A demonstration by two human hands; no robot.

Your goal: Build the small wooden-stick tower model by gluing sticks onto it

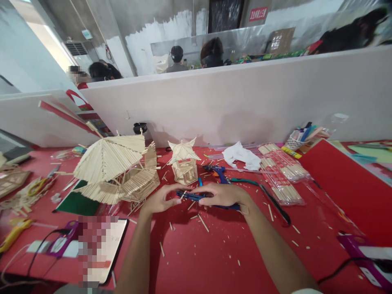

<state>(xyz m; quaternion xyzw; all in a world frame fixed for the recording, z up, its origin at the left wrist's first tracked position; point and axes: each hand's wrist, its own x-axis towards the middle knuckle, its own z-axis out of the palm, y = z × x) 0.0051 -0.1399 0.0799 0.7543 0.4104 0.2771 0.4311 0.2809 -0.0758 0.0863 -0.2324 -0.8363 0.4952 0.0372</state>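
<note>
My right hand (221, 193) is wrapped round a dark blue plier-like cutter (192, 196), whose handles show behind the wrist. Its front end points left, toward my left hand (159, 198). Thumb and fingers of the left hand pinch a thin wooden stick (183, 194) at the cutter's front end; part of the stick is hidden. Just behind the hands stands a small stick-built pavilion (185, 164) with a pointed roof. To the left is a larger stick model (112, 161) with a broad slatted roof.
A blue glue gun (219, 172) lies behind my right hand, near packs of wooden sticks (280, 173) and white tissue (241, 156). A phone (107, 249) lies at the left front. Stick scraps litter the red table (208, 261). A white partition (196, 106) closes the back; people are beyond it.
</note>
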